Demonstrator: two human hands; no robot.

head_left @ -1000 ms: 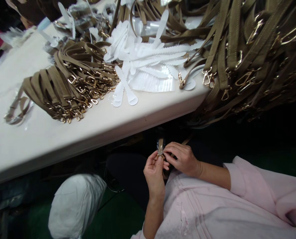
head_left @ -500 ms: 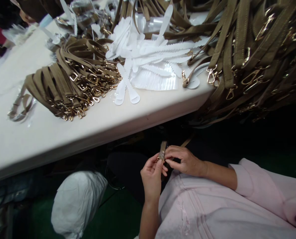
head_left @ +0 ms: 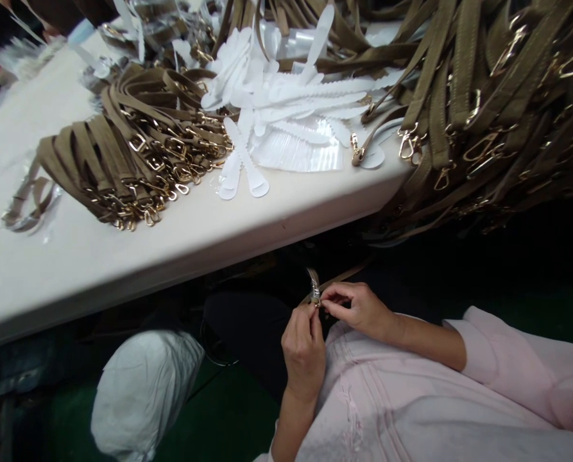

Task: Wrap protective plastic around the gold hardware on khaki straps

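Observation:
Below the table edge, my left hand (head_left: 303,346) pinches a brown strap (head_left: 314,282) near its gold metal fitting. The back of that hand faces up and hides part of the strap. Clear wrap seems to glint around the strap end. My right hand (head_left: 363,309) comes in from the right, thumb and fingertips pinched together at the fitting. A thin length of strap trails behind the fingers toward the right.
On the white table (head_left: 180,256) lie a bundle of brown straps (head_left: 88,160) with gold clasps, white notched strips (head_left: 296,96) and a clear plastic sheet (head_left: 300,151). More straps (head_left: 464,83) hang over the right edge. A pale cloth-covered object (head_left: 142,391) stands lower left.
My left hand has rolled over so its back shows, turning the strap end nearly edge-on. My right hand's fingers have drawn slightly down to the fitting. The view has shifted a little.

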